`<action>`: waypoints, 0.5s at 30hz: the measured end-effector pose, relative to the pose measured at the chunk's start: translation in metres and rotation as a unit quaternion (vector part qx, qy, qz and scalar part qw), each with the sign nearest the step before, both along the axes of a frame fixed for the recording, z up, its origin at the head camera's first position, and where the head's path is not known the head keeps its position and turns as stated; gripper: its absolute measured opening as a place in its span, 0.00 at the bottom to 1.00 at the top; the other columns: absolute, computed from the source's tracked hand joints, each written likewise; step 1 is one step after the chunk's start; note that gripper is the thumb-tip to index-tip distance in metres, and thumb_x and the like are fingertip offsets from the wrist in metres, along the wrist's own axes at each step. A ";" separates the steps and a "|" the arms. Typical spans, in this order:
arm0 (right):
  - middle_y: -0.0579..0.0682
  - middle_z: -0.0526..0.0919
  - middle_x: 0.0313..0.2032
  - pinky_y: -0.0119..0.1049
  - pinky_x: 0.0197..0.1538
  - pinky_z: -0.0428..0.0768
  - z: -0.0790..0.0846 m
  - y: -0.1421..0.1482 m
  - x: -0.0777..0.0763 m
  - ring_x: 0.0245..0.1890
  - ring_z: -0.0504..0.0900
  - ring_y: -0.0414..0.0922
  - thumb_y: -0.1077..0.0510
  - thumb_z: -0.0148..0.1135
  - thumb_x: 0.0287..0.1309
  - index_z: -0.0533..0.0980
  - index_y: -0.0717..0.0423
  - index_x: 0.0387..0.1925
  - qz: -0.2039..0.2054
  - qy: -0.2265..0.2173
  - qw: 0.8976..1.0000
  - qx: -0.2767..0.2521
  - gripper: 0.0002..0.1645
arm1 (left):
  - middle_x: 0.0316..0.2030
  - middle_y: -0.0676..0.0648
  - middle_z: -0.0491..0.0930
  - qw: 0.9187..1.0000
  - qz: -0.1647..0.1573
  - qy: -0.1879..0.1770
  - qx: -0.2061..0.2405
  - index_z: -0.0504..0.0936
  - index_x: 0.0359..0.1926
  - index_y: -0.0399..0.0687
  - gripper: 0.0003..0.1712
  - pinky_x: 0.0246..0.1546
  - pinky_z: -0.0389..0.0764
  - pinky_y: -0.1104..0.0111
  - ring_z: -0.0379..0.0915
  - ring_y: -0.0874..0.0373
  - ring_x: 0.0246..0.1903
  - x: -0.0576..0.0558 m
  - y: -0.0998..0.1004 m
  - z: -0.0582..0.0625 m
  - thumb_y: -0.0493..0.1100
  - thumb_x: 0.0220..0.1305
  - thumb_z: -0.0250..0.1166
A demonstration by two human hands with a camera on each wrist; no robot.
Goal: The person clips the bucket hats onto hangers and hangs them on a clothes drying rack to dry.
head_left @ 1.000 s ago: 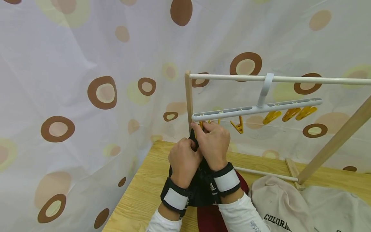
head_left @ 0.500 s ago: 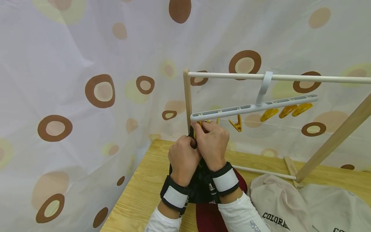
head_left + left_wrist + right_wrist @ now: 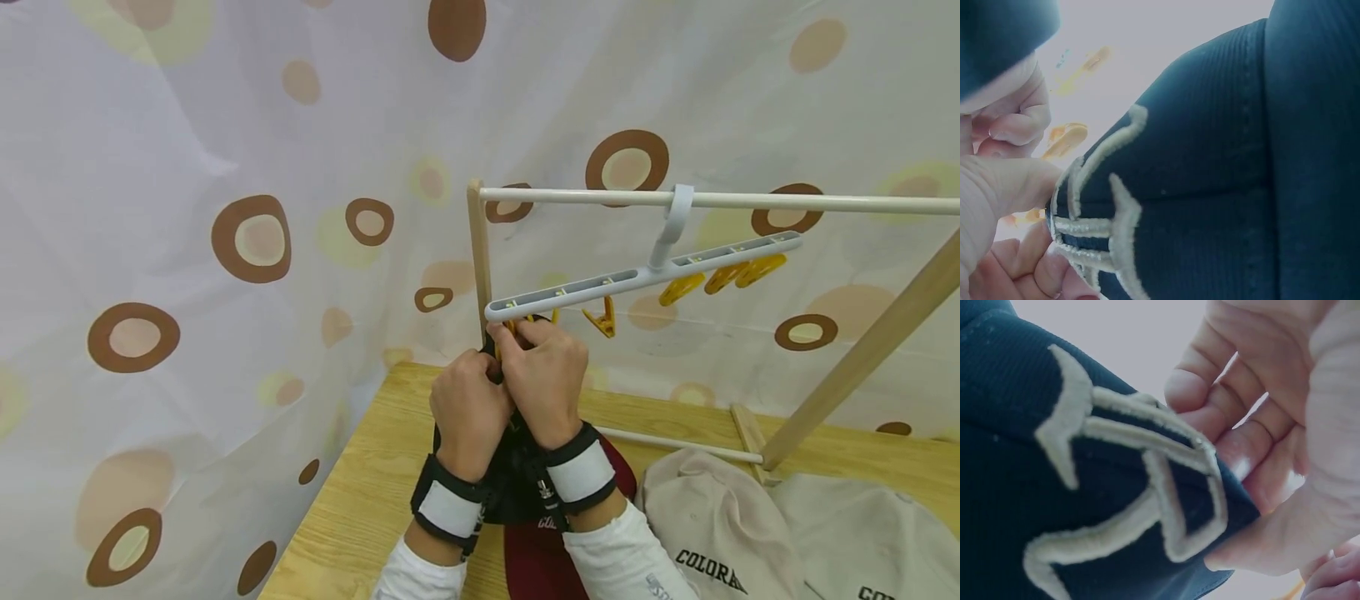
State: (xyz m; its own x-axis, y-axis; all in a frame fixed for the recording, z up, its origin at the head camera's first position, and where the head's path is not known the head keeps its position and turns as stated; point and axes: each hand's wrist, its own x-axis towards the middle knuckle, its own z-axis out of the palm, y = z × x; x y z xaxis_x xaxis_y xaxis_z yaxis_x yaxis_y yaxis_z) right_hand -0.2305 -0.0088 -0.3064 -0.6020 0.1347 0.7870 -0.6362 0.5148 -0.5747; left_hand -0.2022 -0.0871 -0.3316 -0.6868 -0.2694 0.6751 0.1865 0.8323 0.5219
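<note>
My left hand [image 3: 468, 412] grips a black cap [image 3: 510, 492] and holds it up below the left end of a grey hanger [image 3: 570, 294]. Pale raised embroidery [image 3: 1124, 240] runs over the cap's front in the left wrist view. Beside it, higher up, my right hand [image 3: 546, 379] pinches a yellow clip [image 3: 509, 326] at that same hanger end, close to the cap's edge. In the right wrist view, a thumb and fingers pinch the embroidered cap. My fingers hide most of the clip's jaws. Several other yellow clips [image 3: 602, 317] hang along the hanger.
A white rod [image 3: 585, 197] on a wooden stand [image 3: 862, 350] carries the hanger. Below, on the wood-topped table [image 3: 352, 467], lie a dark red cap [image 3: 536, 562] and two beige caps [image 3: 712, 517] with lettering. A dotted curtain [image 3: 322, 125] stands close behind and to the left.
The hanger tilts more: its left end is slightly lower, its right end higher and further left. Both hands keep nearly the same hold at its left end. The head view has shifted slightly.
</note>
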 end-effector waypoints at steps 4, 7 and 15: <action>0.52 0.79 0.12 0.34 0.15 0.64 -0.001 -0.002 0.001 0.12 0.73 0.42 0.57 0.70 0.49 0.82 0.58 0.14 0.007 0.002 1.000 0.001 0.14 | 0.10 0.51 0.63 1.000 0.004 0.016 -0.002 0.74 0.10 0.46 0.16 0.11 0.52 0.73 0.59 0.60 0.09 0.000 -0.002 -0.001 0.35 0.50 0.66; 0.52 0.79 0.13 0.33 0.15 0.64 -0.002 -0.004 0.001 0.13 0.72 0.43 0.56 0.70 0.49 0.82 0.58 0.15 0.010 0.002 1.000 0.006 0.13 | 0.10 0.51 0.62 1.000 0.005 0.026 -0.004 0.74 0.09 0.45 0.17 0.11 0.51 0.73 0.57 0.60 0.09 0.001 -0.004 -0.001 0.34 0.51 0.65; 0.52 0.76 0.13 0.35 0.16 0.64 -0.001 -0.006 0.003 0.13 0.71 0.44 0.56 0.70 0.49 0.82 0.58 0.18 0.005 -0.002 1.000 0.026 0.12 | 0.10 0.52 0.60 0.999 0.003 0.033 -0.008 0.72 0.09 0.45 0.18 0.12 0.49 0.72 0.56 0.60 0.09 0.002 -0.006 0.002 0.34 0.52 0.64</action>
